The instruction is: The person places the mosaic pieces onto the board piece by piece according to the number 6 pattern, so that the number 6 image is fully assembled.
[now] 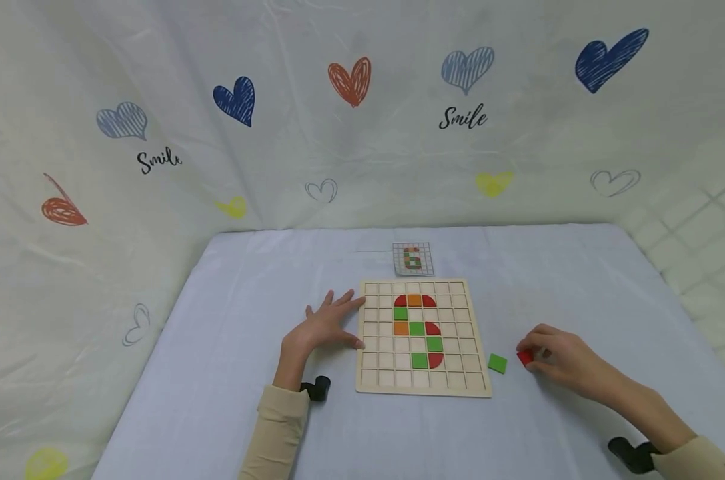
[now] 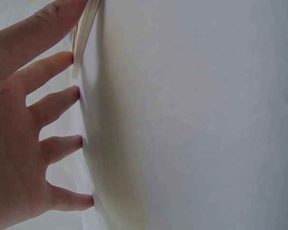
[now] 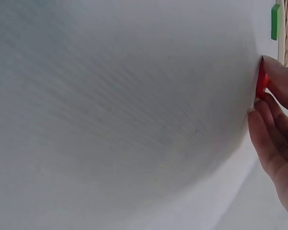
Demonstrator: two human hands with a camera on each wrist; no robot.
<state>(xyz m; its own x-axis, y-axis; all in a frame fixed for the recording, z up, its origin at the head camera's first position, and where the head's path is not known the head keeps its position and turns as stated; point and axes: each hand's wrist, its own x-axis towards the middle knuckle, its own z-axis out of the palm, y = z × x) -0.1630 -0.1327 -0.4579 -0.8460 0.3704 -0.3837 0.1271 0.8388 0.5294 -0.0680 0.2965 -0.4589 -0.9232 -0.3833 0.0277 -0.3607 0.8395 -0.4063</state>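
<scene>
A square wooden grid board (image 1: 392,387) lies on the table, with red, orange and green tiles set in some cells. My left hand (image 1: 323,327) is spread at the board's left edge, thumb and forefinger touching it. In the left wrist view its other fingertips (image 2: 76,141) rest on the cloth. Right of the board, my right hand (image 1: 563,360) pinches a small red tile (image 1: 524,357) at the tabletop, its shape partly hidden by thumb and fingers. A loose green square tile (image 1: 497,363) lies between the board and this hand.
Behind the board lies a small card (image 1: 413,260) printed with a gridded, coloured tile pattern. White cloth (image 1: 248,293) covers the table. A backdrop with hearts (image 1: 350,80) hangs behind. Black wrist bands (image 1: 632,455) show at both wrists.
</scene>
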